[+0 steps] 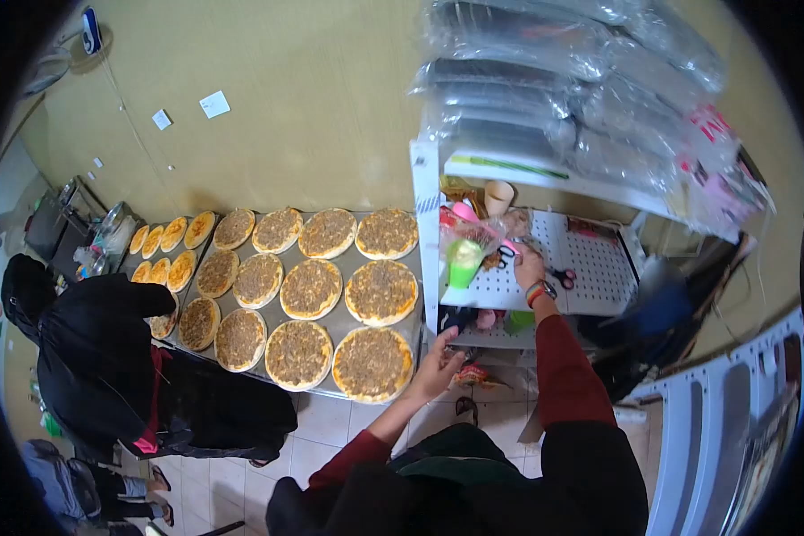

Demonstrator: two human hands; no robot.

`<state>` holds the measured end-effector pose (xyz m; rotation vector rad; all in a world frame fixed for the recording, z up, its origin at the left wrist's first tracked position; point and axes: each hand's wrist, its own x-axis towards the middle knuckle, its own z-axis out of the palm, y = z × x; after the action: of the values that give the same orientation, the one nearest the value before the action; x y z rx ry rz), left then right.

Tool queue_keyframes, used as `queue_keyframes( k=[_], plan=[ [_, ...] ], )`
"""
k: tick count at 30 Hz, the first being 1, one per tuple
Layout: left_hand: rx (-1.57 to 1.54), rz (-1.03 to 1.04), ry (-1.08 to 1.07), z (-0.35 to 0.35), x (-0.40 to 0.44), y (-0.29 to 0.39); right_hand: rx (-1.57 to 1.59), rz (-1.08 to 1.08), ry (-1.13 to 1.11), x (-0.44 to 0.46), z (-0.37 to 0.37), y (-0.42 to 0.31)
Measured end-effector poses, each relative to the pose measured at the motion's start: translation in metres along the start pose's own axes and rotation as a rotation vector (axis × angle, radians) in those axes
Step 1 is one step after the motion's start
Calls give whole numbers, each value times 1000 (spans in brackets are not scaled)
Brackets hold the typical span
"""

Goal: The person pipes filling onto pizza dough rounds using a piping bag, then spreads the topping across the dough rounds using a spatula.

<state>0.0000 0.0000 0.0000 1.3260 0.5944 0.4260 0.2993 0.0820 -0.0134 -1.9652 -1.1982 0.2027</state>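
My right hand (529, 268) reaches onto a white perforated shelf (594, 259). Its fingers are closed beside a pink handle-like piece (512, 246), and whether they grip it is unclear. Just left of it are a black looped handle (506, 258) and a green container (463, 263) partly under clear plastic. A pair of scissors (563, 279) lies to the right of the hand. My left hand (438, 366), fingers apart and holding nothing, is by the shelf's front left post, close to the right edge of the metal table (353, 243) bearing several topped round flatbreads (381, 293).
Plastic-wrapped stacks (509, 89) fill the upper shelf above my right hand. A person in black (107, 357) stands at the table's left, another person (62, 482) behind. White slatted racking (715, 429) is at the right. Smaller flatbreads (180, 271) lie at the table's far left.
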Motion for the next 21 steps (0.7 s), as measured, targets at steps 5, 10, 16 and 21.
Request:
queue_keyframes(
  k=[5, 10, 16, 21],
  plan=[
    [-49, 155, 559, 29, 126, 18, -360, -276, -31, 79, 36, 19],
    [445, 374, 877, 19, 179, 29, -468, -346, -142, 93, 41, 12],
    [643, 143, 989, 13, 189, 40, -486, -176, -338, 100, 38, 30],
    [471, 111, 928, 4, 190, 28, -438, -185, -285, 109, 36, 28]
  ],
)
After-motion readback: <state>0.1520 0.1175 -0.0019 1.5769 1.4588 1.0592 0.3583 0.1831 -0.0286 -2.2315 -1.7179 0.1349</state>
